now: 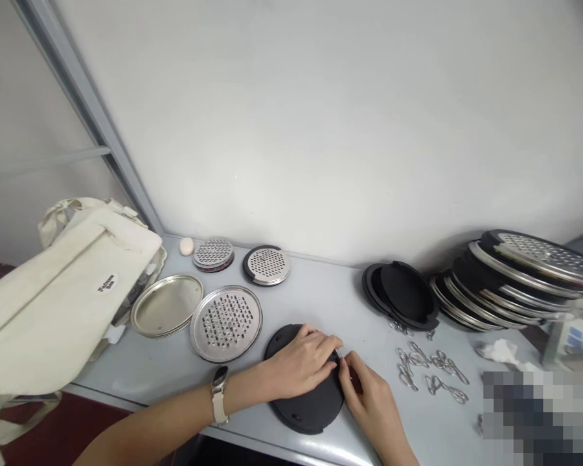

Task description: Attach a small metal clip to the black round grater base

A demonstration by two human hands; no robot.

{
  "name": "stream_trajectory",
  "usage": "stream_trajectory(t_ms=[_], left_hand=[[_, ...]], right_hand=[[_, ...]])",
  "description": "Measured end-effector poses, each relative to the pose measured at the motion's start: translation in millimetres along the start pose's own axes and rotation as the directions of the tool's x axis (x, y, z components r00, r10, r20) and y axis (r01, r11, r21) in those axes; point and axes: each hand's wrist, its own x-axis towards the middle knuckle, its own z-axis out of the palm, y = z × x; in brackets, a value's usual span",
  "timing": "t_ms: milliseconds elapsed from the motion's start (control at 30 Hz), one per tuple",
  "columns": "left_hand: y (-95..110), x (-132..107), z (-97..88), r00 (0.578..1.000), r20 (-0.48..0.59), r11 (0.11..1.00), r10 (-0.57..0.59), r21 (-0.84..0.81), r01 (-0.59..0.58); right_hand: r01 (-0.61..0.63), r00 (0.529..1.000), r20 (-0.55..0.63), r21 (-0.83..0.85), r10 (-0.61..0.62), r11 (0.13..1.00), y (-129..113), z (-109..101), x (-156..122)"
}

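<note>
A black round plate with slots near its rim lies at the front edge of the table. Across its top rests my left hand, with a watch on the wrist; its fingers bend over the right rim and hold the plate. At that same rim, my right hand pinches a small metal wire clip, mostly hidden by the fingers. Left of the plate lies a round metal grater disc. Several loose wire clips are scattered to the right of my right hand.
Plain metal discs lie beside a cream bag at left. Smaller graters and a black-rimmed grater sit along the wall. Black plates and a tall leaning stack of graters stand at right.
</note>
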Motion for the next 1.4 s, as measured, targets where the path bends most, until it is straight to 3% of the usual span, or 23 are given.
stream_trajectory(t_ms=[400, 1400], left_hand=[[1.1, 1.1, 0.6, 1.000, -0.005, 1.000, 0.011, 0.028, -0.011], [-2.3, 0.1, 4.6, 1.000, -0.017, 1.000, 0.024, 0.010, -0.024]], right_hand=[[0.032, 0.998, 0.043, 0.043, -0.034, 0.999, 1.9, 0.1, 0.7], [0.062, 0.998, 0.005, 0.037, -0.062, 0.997, 1.9, -0.1, 0.9]])
